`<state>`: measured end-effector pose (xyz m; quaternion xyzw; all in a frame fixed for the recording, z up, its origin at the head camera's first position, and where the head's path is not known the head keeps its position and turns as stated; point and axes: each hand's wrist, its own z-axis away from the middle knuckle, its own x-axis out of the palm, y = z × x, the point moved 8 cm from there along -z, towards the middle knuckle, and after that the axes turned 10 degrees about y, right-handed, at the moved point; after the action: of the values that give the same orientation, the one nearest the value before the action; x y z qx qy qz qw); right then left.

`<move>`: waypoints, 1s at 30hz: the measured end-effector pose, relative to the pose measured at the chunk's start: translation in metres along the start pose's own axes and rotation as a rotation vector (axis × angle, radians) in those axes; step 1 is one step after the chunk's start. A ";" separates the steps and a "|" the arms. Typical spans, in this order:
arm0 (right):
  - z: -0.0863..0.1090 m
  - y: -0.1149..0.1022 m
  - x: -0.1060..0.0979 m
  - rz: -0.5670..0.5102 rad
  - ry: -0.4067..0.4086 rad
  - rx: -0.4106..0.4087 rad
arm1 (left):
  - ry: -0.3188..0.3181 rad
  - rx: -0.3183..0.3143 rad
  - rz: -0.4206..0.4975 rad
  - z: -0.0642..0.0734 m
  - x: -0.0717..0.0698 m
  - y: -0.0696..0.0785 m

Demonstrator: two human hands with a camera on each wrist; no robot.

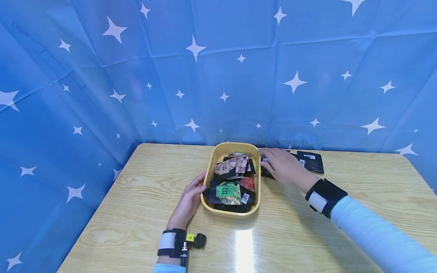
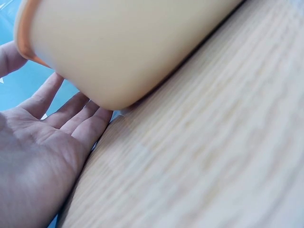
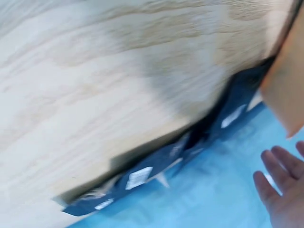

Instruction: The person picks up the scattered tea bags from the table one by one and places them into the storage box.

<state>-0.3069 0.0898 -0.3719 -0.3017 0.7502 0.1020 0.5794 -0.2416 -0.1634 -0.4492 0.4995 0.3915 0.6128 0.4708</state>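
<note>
A yellow plastic bin (image 1: pixel 207 204) stands on the wooden table, filled with several black packets, among them a green-labelled packet (image 1: pixel 225 191) at the front and a brown patterned packet (image 1: pixel 227 167) behind it. My left hand (image 1: pixel 190 195) holds the bin's left side, its thumb at the rim; in the left wrist view its other fingers lie against the outer wall (image 2: pixel 118 42) near the base. Just right of the bin, my right hand (image 1: pixel 283 167) hovers above black packets, its fingers apart from the bin (image 3: pixel 287 90) in the right wrist view and nothing visible in them.
Several black packets with white barcode labels lie in a row along the table's back edge, one packet (image 1: pixel 315 162) at the right end. Behind the wooden table (image 1: pixel 143 197) hangs a blue star-patterned curtain (image 1: pixel 218 76), which also closes off the left side.
</note>
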 end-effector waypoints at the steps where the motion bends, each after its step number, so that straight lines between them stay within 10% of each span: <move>1: 0.000 0.004 0.002 -0.005 -0.002 0.011 | 0.002 -0.001 -0.005 0.000 0.000 0.000; 18: 0.016 0.039 0.038 0.059 -0.130 0.101 | -0.001 -0.002 -0.031 0.000 0.000 -0.001; 30: 0.018 0.029 0.041 0.179 -0.146 -0.002 | -0.003 0.015 -0.011 0.000 0.001 0.001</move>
<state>-0.3152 0.1087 -0.4212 -0.2260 0.7297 0.1760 0.6209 -0.2418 -0.1629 -0.4484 0.5017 0.3983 0.6065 0.4710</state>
